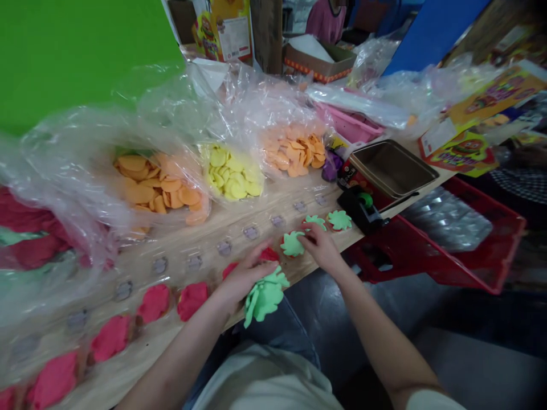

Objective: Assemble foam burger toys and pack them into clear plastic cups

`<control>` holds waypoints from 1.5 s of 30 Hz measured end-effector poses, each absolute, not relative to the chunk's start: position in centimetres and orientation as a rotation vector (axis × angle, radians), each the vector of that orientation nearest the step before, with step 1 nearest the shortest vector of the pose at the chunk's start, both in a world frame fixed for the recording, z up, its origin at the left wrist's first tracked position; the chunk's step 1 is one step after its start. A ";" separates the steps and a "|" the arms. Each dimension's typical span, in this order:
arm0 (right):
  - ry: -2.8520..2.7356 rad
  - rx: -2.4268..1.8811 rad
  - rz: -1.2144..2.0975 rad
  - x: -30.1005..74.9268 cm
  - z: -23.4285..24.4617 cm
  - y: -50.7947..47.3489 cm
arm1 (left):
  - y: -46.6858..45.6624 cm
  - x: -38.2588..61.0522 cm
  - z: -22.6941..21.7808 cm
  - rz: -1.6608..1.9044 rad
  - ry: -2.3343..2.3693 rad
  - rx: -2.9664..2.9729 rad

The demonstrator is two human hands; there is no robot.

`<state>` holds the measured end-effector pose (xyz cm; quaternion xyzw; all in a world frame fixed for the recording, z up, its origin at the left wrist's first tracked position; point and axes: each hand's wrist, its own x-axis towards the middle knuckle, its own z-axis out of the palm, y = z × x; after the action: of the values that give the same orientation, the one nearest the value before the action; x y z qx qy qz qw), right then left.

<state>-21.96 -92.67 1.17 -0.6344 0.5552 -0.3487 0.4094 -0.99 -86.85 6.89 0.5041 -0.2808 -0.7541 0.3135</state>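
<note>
Long wooden board (256, 213) runs left to right across the table, a red plastic tray (504, 228) off its right end, and a person in a pink shirt (327, 20) works beyond it. Along the far side sit clear bags of orange discs (158, 188) and yellow discs (231, 179); a black tape dispenser (361, 208) stands at the right. Down the board runs a row of soft red pieces (192, 300), the rightmost topped with green scalloped cutouts (339, 220), those at near left bare. My left hand (243, 276) lies over a stack of green cutouts (265, 296), its fingers (260, 256) reaching toward a red piece; whether they grip the stack, I cannot tell. My right hand (320, 247) has its fingers (305, 234) together on a green scalloped piece (293, 244), seating it on red. Step in hand looks like topping red with green; the next bare red piece calls for one cutout, centred.
</note>
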 end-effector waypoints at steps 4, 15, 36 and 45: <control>1.498 -2.039 -0.696 -21.0 0.0 -92.9 | -86.5 -2.7 6.0 -2.066 -0.912 1.321; 1.699 -2.610 -0.348 -22.0 0.3 -86.7 | -86.3 -5.4 3.4 -2.006 -1.220 1.427; 1.824 -2.572 -0.322 -22.3 0.1 -87.2 | -87.2 -4.9 5.3 -1.809 -1.158 1.334; 1.621 -1.972 -0.747 -20.3 2.6 -86.2 | -86.4 -2.0 6.4 -1.943 -0.677 1.147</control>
<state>-20.25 -86.22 2.56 -0.7200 0.5919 -0.2728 0.2383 -2.00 -86.43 6.42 0.4499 -0.2656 -0.7619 0.3829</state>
